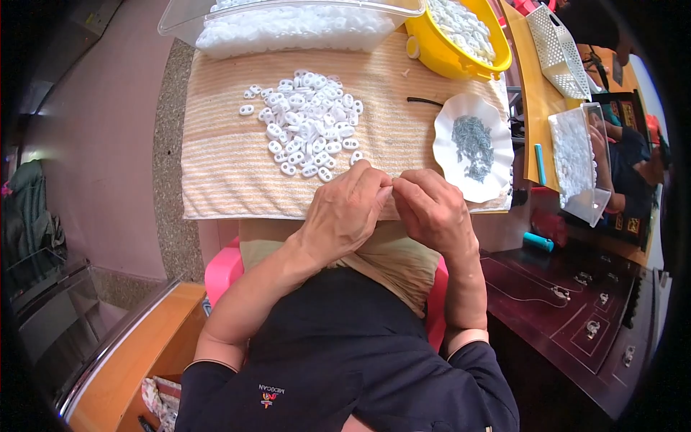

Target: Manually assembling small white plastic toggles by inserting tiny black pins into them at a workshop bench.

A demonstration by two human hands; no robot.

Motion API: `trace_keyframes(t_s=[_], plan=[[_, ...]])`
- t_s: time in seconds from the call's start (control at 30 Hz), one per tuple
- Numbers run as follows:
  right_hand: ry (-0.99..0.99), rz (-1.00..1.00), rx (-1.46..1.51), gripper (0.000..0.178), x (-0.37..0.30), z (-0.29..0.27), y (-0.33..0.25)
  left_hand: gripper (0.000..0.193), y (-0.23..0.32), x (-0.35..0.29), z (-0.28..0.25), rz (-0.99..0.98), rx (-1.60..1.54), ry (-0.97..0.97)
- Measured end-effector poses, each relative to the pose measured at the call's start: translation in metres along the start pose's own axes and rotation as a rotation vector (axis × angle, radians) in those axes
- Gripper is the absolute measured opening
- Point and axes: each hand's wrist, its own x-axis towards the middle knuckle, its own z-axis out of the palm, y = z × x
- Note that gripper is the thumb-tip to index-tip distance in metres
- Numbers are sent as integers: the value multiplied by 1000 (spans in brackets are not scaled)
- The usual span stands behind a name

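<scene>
We see a striped beige towel (223, 173) spread over the table, and we take it as our landmark. On its far edge sits a long clear plastic tub (288, 25) filled with white pieces, and just off the towel's far right corner stands a yellow bowl (439, 54) holding more of the same. Beyond the towel's right side, well apart from it, another clear tub (576, 165) of white pieces rests on an orange board. In the middle of the towel lies a loose heap of small white plastic pieces (309, 122), each with two holes. On the towel's right end sits a white scalloped paper plate (450, 137) with a small pile of grey metal bits (473, 147) at its centre. At the towel's near edge our two hands meet, fingertips touching. The left hand (345, 212) is curled with thumb and forefinger pinched together, and the right hand (432, 209) is pinched the same way against it. Whatever they grip between them is hidden by the fingers, so we cannot tell what it is.
</scene>
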Motion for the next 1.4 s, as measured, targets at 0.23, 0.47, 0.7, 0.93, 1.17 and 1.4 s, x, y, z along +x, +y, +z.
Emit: trace_keyframes(t_s=[0.23,0.47,0.7,0.93,1.17,1.4], plan=[[77,-50,0,20,1,6,-1,9,3,0,1,-44,-64,11],[144,186,498,13,2,8,-3,10,2,0,-2,-55,-192,-20],[160,253,663,7,-1,11,-5,14,4,-1,-3,-99,-261,-53],[224,285,654,7,-4,18,-4,23,-4,-5,7,-317,-657,-21],[222,534,833,4,-9,25,-2,27,1,-4,7,-357,-732,8],[220,573,989,4,-4,22,-4,24,2,-3,3,-519,-1025,-26]])
